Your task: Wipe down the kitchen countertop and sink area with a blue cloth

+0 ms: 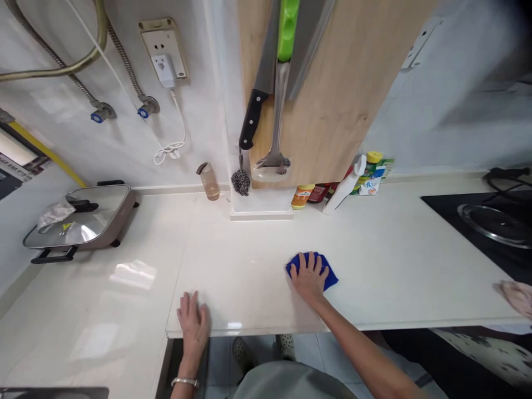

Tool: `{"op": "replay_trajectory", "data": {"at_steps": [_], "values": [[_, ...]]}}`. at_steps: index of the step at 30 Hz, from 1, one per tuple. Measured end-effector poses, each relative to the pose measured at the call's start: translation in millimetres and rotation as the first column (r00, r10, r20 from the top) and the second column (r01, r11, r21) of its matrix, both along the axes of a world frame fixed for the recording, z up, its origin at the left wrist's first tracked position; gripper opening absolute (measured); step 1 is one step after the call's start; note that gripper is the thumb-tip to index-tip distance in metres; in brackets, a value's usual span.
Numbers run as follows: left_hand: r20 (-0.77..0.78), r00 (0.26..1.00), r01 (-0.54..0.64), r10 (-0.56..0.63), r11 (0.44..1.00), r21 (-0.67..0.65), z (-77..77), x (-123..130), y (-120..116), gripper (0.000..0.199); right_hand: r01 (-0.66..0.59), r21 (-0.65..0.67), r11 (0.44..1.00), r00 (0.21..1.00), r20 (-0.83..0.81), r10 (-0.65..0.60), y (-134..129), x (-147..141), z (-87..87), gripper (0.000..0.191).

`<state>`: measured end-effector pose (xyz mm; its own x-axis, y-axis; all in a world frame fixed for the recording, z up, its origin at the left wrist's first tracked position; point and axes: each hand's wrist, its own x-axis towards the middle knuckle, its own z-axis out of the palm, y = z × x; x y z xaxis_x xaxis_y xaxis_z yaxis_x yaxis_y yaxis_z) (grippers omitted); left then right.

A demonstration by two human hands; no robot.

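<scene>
A dark blue cleaning cloth (330, 278) lies on the white countertop (241, 260), a little right of the middle. My right hand (310, 277) presses it down from above, gripping it with the fingers spread over the fabric. The cloth's near part is hidden beneath the palm. At the counter's front edge, to the left, my left hand (193, 324) rests flat and open with nothing in it. A bracelet circles the left wrist.
An electric pan (100, 216) with a glass lid stands at the left. A brownish bottle (208, 182), a white spray bottle (347, 185) and several containers line the wall. A knife (251, 119) and a ladle (279, 127) hang overhead. A black cooktop (457, 213) is at right; someone's hand (517, 296) shows there.
</scene>
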<state>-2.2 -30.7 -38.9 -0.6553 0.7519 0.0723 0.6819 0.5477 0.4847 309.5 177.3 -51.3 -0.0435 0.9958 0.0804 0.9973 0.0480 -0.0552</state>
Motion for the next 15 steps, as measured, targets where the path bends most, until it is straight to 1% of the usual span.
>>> {"op": "replay_trajectory", "data": {"at_steps": [1,3,5,7,9,11,13,15], "values": [[-0.021,1.000,0.014,-0.014,0.999,0.033,1.0,-14,-9,0.055,-0.013,0.000,1.000,1.000,-0.005,0.013,-2,-12,1.0,0.062],[-0.111,0.993,-0.021,0.028,0.998,0.056,4.8,-43,-27,0.059,-0.032,-0.009,0.999,0.999,-0.016,0.032,-5,-35,3.1,0.062],[-0.190,0.976,-0.107,0.110,0.994,0.021,9.4,-69,-43,0.063,-0.051,-0.035,0.998,0.998,-0.026,0.050,-8,-58,6.0,0.063],[-0.220,0.960,-0.183,0.172,0.983,-0.029,13.2,-89,-56,0.064,-0.074,-0.068,0.995,0.997,-0.038,0.072,-11,-81,10.7,0.063],[-0.230,0.948,-0.240,0.221,0.969,-0.057,14.9,-99,-62,0.064,-0.110,-0.109,0.988,0.993,-0.058,0.104,-16,-105,17.5,0.063],[-0.238,0.939,-0.268,0.248,0.962,-0.056,14.4,-102,-64,0.064,-0.169,-0.155,0.973,0.984,-0.089,0.157,-24,-127,25.9,0.063],[-0.245,0.939,-0.260,0.240,0.964,-0.052,11.6,-103,-64,0.067,-0.258,-0.198,0.946,0.962,-0.139,0.233,-36,-144,34.5,0.064],[-0.239,0.948,-0.228,0.209,0.972,-0.057,6.1,-106,-64,0.071,-0.378,-0.228,0.897,0.918,-0.219,0.331,-50,-153,42.4,0.066]]}}
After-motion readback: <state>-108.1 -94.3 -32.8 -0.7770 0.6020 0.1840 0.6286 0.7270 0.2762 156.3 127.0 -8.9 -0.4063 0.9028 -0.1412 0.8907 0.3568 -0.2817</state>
